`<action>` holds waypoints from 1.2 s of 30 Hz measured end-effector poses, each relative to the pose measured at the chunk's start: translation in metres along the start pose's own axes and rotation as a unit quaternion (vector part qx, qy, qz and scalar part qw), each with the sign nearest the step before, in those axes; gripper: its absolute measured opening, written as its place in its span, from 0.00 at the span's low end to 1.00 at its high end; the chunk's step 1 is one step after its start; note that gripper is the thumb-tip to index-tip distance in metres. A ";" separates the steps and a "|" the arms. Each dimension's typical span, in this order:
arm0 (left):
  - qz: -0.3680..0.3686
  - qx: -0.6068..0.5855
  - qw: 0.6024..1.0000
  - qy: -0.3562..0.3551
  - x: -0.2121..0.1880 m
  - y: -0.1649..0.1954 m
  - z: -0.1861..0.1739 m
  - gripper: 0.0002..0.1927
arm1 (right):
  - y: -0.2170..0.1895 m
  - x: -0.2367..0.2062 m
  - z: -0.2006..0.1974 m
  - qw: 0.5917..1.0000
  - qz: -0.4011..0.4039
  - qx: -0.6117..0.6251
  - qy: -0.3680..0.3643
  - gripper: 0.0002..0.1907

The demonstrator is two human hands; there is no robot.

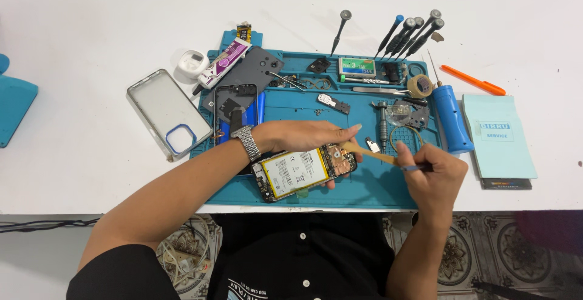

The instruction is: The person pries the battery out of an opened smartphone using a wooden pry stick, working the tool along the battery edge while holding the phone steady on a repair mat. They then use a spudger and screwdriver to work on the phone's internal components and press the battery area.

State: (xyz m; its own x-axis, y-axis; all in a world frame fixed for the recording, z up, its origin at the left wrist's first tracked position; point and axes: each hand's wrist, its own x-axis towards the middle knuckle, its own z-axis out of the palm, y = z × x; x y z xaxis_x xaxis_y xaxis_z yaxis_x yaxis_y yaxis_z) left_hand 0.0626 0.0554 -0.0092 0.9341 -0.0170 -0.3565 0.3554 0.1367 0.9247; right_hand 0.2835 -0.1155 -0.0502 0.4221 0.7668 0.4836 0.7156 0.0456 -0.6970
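Note:
An opened phone [303, 172] with its battery and circuit board exposed lies tilted on the blue work mat [364, 194]. My left hand [303, 137] grips the phone from above and behind, a metal watch on the wrist. My right hand [434, 175] is closed on a thin stick-like tool [370, 153] whose pale tip touches the phone's upper right end near the board.
A clear phone case [167, 113] lies at the left, a grey back cover [258, 66] and a dark phone frame [234, 102] behind. Several screwdrivers [410, 33], a blue cylindrical tool [452, 118], an orange pen-shaped tool [473, 80] and a pale blue booklet [498, 136] sit at the right.

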 end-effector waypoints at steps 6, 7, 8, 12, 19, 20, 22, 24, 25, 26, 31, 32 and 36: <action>-0.014 0.005 1.000 -0.001 0.000 0.002 0.001 0.41 | 0.001 0.000 0.000 0.999 -0.031 0.010 -0.007 0.21; -0.011 0.009 1.000 0.003 -0.001 0.002 0.001 0.41 | 0.001 0.000 0.000 1.000 -0.018 0.010 0.009 0.21; -0.008 0.012 1.000 0.007 -0.002 0.002 0.002 0.41 | 0.002 0.000 0.001 1.000 -0.005 0.010 0.025 0.22; 0.001 0.005 1.000 0.005 -0.002 0.004 0.003 0.40 | 0.001 0.000 0.001 1.000 -0.006 -0.005 0.005 0.23; -0.001 -0.024 1.000 0.005 -0.004 0.003 0.003 0.39 | -0.001 0.001 0.003 0.999 0.014 0.037 0.035 0.23; -0.002 -0.013 1.000 0.008 -0.004 0.003 0.003 0.39 | -0.001 0.001 0.003 0.999 0.005 0.032 0.030 0.23; -0.005 -0.013 1.000 0.006 -0.004 0.003 0.004 0.38 | -0.001 0.000 0.002 1.000 -0.003 0.015 -0.003 0.23; -0.006 -0.027 1.000 0.003 -0.004 0.004 0.002 0.38 | 0.000 0.000 0.001 0.999 -0.007 -0.007 -0.053 0.23; -0.005 -0.024 1.000 0.004 -0.004 0.004 0.002 0.38 | 0.000 0.000 0.002 1.000 -0.003 0.003 -0.026 0.22; -0.004 -0.021 1.000 0.005 -0.004 0.003 0.003 0.38 | 0.001 0.001 0.003 1.000 0.000 0.013 0.001 0.22; -0.007 -0.024 1.000 0.005 -0.003 0.000 0.001 0.38 | 0.002 0.000 0.003 1.000 0.008 0.024 0.005 0.21; -0.004 -0.016 1.000 0.003 -0.001 -0.001 0.000 0.38 | 0.002 0.000 0.002 1.000 0.009 0.013 -0.025 0.21; 0.028 -0.006 0.999 -0.018 0.001 -0.001 0.000 0.39 | 0.002 0.001 0.002 0.999 0.026 0.000 -0.019 0.19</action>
State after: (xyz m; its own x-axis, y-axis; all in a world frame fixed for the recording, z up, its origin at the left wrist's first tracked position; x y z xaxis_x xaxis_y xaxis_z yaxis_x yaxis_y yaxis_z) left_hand 0.0631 0.0555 -0.0108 0.9533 -0.0439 -0.2988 0.3020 0.1500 0.9415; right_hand 0.2838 -0.1136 -0.0521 0.4378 0.7919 0.4257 0.6933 0.0041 -0.7207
